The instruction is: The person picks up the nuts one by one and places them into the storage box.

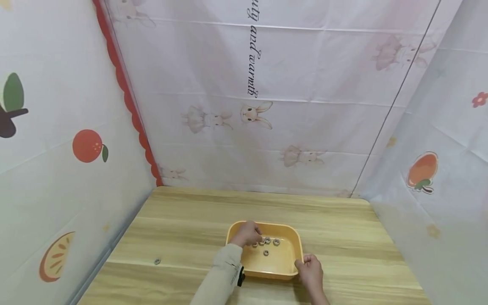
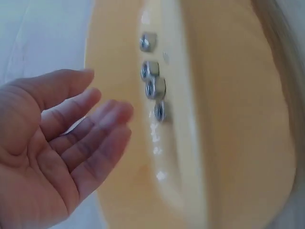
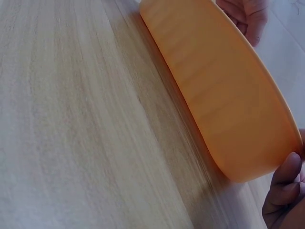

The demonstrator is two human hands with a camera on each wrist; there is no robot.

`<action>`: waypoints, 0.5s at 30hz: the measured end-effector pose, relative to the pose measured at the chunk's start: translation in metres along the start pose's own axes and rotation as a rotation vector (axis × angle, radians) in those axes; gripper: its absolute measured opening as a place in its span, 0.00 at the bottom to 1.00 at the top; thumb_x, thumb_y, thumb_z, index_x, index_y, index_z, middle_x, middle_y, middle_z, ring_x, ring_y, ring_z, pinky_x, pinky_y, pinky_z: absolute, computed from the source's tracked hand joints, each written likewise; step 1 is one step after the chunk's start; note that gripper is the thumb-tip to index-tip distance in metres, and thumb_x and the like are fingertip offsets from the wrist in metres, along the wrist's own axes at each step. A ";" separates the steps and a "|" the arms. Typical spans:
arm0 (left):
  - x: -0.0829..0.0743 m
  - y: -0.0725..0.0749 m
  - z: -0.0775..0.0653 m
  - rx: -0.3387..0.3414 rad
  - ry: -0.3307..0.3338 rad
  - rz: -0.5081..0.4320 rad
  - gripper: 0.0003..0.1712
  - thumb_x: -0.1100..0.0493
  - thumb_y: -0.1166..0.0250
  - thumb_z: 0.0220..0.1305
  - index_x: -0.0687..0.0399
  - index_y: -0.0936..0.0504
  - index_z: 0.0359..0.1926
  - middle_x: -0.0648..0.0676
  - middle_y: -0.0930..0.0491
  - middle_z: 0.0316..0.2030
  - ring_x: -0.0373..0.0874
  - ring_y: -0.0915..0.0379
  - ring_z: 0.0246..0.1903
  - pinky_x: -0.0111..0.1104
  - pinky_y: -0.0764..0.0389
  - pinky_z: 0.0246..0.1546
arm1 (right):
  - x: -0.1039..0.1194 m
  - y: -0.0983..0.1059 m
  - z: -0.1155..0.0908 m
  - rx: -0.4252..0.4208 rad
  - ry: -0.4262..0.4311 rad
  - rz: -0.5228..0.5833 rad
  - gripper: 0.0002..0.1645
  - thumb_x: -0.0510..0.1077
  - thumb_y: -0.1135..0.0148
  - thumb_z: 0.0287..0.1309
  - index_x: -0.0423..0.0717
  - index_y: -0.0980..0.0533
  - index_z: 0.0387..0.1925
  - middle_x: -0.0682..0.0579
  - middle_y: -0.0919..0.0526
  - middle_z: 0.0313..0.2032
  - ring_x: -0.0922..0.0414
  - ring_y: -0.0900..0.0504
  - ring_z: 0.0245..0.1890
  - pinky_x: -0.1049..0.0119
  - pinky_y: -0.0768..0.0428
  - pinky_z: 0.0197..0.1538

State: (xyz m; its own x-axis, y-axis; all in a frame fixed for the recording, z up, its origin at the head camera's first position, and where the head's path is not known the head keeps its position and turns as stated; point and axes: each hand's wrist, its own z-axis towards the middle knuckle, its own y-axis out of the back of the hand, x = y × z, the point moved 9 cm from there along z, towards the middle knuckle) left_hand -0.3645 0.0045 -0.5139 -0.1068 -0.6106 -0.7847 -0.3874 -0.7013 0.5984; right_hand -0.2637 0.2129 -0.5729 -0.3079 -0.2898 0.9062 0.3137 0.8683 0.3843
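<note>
A yellow plastic basin (image 1: 270,274) stands on the wooden table, with several metal hex nuts (image 1: 276,242) inside. Most of the nuts lie in a row toward the far wall; one nut (image 1: 266,253) sits nearer the middle. My left hand (image 1: 248,234) hovers over the basin's far left part, beside the row. In the left wrist view its fingers (image 2: 102,148) are loosely bent, holding nothing, with the nuts just past the fingertips. At the right front corner, my right hand (image 1: 311,271) pinches the basin's rim between thumb and fingers, also seen in the right wrist view.
Another hex nut (image 1: 157,262) lies on the table to the left of the basin. Printed cloth walls (image 1: 236,169) enclose the wooden table (image 1: 343,228) at the back and both sides. A dark band (image 1: 241,276) circles the left wrist.
</note>
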 end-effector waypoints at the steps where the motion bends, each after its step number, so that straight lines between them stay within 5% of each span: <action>1: -0.004 0.001 -0.001 -0.001 -0.035 0.084 0.08 0.67 0.31 0.50 0.64 0.19 0.33 0.57 0.20 0.30 0.47 0.24 0.25 0.38 0.20 0.26 | 0.000 0.000 0.000 -0.003 0.003 0.000 0.09 0.33 0.44 0.46 0.37 0.34 0.30 0.52 0.32 0.17 0.59 0.31 0.10 0.72 0.32 0.13; 3: -0.009 0.001 -0.003 -0.012 -0.089 0.238 0.10 0.63 0.29 0.49 0.63 0.18 0.34 0.55 0.20 0.33 0.43 0.26 0.27 0.35 0.22 0.27 | -0.001 0.000 0.001 -0.004 0.009 0.001 0.09 0.33 0.44 0.46 0.37 0.35 0.30 0.52 0.33 0.17 0.59 0.31 0.09 0.72 0.32 0.13; 6: -0.009 0.000 -0.004 -0.019 -0.130 0.343 0.12 0.60 0.28 0.48 0.60 0.17 0.35 0.52 0.19 0.34 0.42 0.27 0.30 0.34 0.23 0.31 | -0.001 0.000 0.003 -0.006 0.021 -0.001 0.09 0.34 0.43 0.45 0.37 0.34 0.30 0.52 0.32 0.17 0.58 0.31 0.09 0.71 0.32 0.13; 15: -0.006 0.004 -0.009 -0.035 -0.148 0.377 0.16 0.58 0.28 0.49 0.61 0.18 0.39 0.54 0.19 0.38 0.47 0.25 0.39 0.36 0.23 0.39 | -0.003 -0.001 0.003 -0.002 0.005 0.004 0.09 0.34 0.44 0.46 0.37 0.34 0.31 0.52 0.32 0.17 0.58 0.31 0.09 0.72 0.32 0.13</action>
State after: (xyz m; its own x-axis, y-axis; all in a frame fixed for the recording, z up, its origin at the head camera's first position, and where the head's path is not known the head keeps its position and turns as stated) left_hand -0.3573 0.0020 -0.5058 -0.3667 -0.7697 -0.5226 -0.2648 -0.4522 0.8517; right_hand -0.2663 0.2143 -0.5762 -0.3022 -0.2881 0.9087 0.3165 0.8688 0.3807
